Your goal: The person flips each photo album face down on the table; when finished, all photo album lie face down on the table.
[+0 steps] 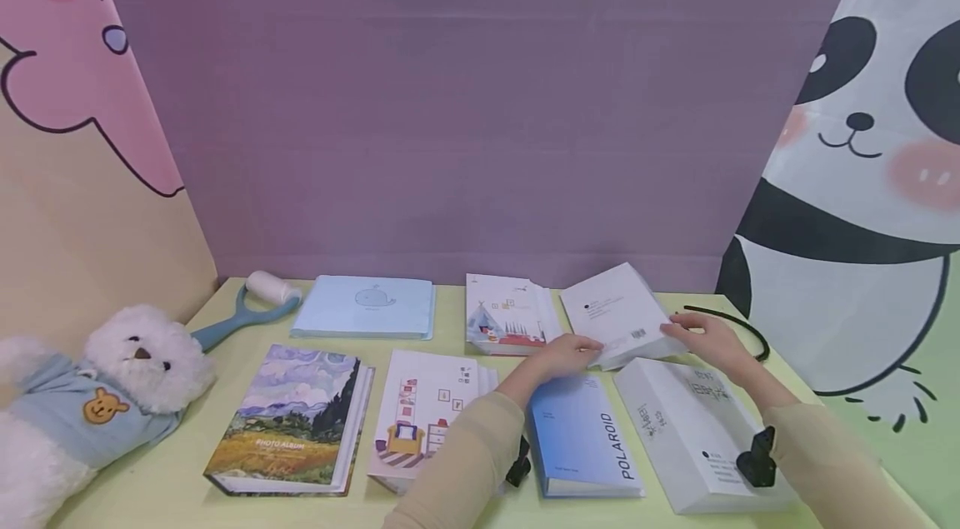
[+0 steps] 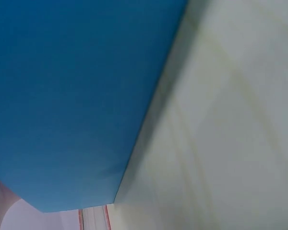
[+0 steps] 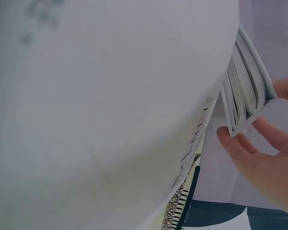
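Note:
A white photo album [image 1: 618, 311] with small black print and a barcode lies turned at an angle at the back right, its near edge between both hands. My right hand [image 1: 708, 337] grips its right corner; in the right wrist view, the thumb and fingers of the right hand [image 3: 266, 146] bracket the corner of the white album [image 3: 249, 81], its page edges showing. My left hand [image 1: 566, 356] holds the near left corner, its fingertips partly hidden. Under my left wrist lies a blue POLAROID album [image 1: 581, 437], which fills much of the left wrist view.
A thick white album [image 1: 697, 429] lies under my right forearm. Farther left are a house-print album [image 1: 420, 412], a landscape photo album [image 1: 292, 421], a tent-print album [image 1: 502, 312] and a pale blue whale album [image 1: 367, 306]. A plush bear [image 1: 112, 396] and a lint roller [image 1: 247, 308] occupy the left side.

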A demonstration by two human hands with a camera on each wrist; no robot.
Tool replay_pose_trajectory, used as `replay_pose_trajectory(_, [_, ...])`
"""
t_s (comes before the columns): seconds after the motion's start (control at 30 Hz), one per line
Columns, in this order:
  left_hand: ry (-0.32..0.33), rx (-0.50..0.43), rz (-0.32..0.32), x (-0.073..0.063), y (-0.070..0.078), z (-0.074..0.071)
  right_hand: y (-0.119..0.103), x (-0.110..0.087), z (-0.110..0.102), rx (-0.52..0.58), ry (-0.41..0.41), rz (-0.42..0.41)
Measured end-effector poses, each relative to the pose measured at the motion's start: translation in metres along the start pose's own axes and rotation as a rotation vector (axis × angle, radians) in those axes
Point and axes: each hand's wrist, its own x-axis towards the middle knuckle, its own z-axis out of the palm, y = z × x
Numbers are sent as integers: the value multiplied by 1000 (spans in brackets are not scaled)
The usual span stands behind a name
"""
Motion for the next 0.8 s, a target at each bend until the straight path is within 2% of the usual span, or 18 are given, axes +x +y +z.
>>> replay_pose_trajectory(0.17, [-11,-7,-2,-2,0,-1,3,0,1,-33,-38,3])
replay_pose_trajectory(0.5, [-45,52,29,-7,4,-4,10,7,5,-82,-96,-16])
replay_pose_trajectory(0.6, [-40,38,34,-6,5,-4,9,8,5,-93,-99,-32])
replay_pose_trajectory(0.8, [5,78,16,-4,4,-1,10,8,7,-100,-77,-34])
